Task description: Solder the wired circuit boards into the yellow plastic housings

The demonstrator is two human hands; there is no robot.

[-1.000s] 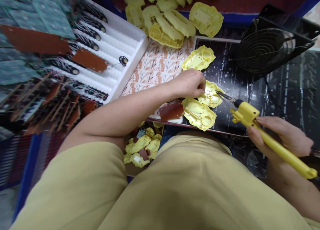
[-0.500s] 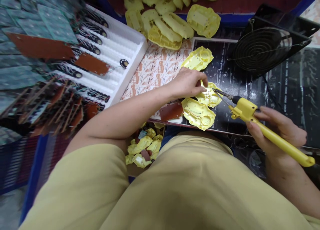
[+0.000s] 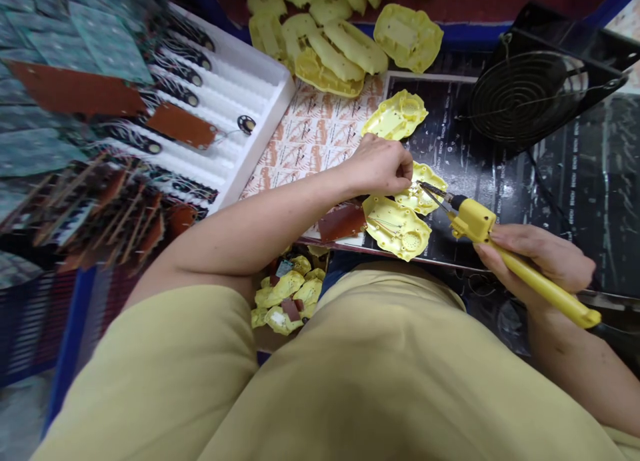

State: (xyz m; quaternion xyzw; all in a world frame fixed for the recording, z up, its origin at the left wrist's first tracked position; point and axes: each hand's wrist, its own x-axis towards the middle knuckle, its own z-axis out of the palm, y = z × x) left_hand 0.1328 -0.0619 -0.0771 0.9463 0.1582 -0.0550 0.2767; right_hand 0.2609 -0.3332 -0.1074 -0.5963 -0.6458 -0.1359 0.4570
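My right hand (image 3: 543, 257) is wrapped round the yellow handle of a soldering iron (image 3: 475, 219). Its dark tip, with a thin metal tube beside it, reaches over the middle yellow plastic shell (image 3: 427, 194). At that shell's left side, my left hand (image 3: 385, 167) is closed, fingertips pinched together; what they hold is too small or hidden to make out. Just below lies a second yellow shell (image 3: 397, 227) with thin wires inside and a round speaker grille. Above my left hand rests a third yellow shell (image 3: 396, 116), its inside facing up.
A black fan (image 3: 525, 94) stands at the back right. On the left, a white foam tray (image 3: 260, 107) holds wired speakers and brown boards. More yellow shells (image 3: 340, 54) are piled at the back. A brown board (image 3: 343, 222) lies near the table edge, above a box of yellow parts (image 3: 287, 294).
My right hand has moved left with the soldering iron, bringing the tip further over the middle shell. My left hand's fingers have drawn closer together.
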